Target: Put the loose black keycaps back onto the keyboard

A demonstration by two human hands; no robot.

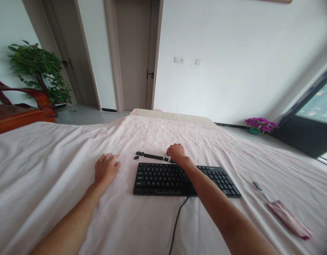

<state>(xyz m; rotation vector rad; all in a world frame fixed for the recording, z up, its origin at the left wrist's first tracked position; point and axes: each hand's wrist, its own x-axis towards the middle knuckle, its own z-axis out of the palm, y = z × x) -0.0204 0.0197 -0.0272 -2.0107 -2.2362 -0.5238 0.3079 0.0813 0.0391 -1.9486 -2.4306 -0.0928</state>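
A black keyboard [158, 177] lies on the floral sheet, its bottom row showing bare slots where keys sit. Just beyond it are a long black space bar [153, 156] and several loose small keycaps [138, 153]. My right hand [177, 153] reaches over the keyboard to the right end of this row, fingers curled down and closed; what they hold, if anything, is hidden. My right forearm covers part of the keys. To the left of the keyboard, my left hand [107, 168] rests on the sheet with fingers apart, holding nothing.
A black cable [176, 221] runs from the keyboard toward me. On the right lie a thin tool with a dark part [257, 185] and a folded pink cloth [289, 219]. Beyond the sheet [120, 219] stand a wooden chair [38, 102], a green plant [38, 67] and purple flowers [261, 124].
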